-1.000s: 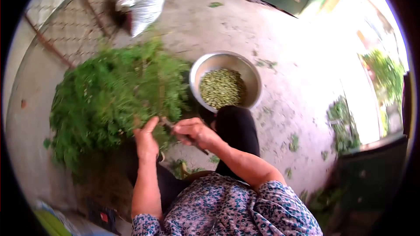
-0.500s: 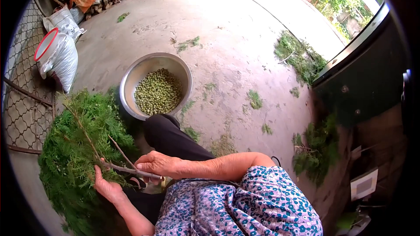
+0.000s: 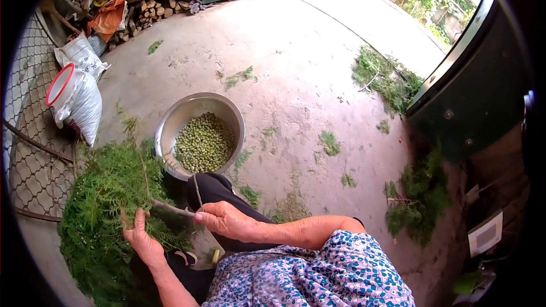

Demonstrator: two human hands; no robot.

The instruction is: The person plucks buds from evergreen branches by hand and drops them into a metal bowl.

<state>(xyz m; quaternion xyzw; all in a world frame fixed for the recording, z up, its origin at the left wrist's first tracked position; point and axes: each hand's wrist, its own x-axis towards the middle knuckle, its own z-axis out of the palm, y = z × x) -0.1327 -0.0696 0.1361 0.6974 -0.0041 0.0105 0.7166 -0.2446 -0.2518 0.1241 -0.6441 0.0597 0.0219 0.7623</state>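
Note:
My right hand is closed around the bare woody end of a leafy evergreen branch, which points left from my fist. A thin side twig rises beside my fingers. My left hand is at the branch's feathery foliage, palm up, with its fingers apart; leaves hide part of what they touch. Below and to the left lies a big heap of green evergreen sprigs. Ahead of my knee stands a steel basin holding many small round green pieces, perhaps seed cones.
A white sack with a red-rimmed opening leans by a wire mesh panel. Firewood is stacked at the back left. Loose sprigs dot the concrete floor, with larger cuttings near the dark green door.
My right hand has tilted the branch and its side twig now stands more upright. My left hand's fingers have come off the stem into the foliage. The view has tipped slightly upward.

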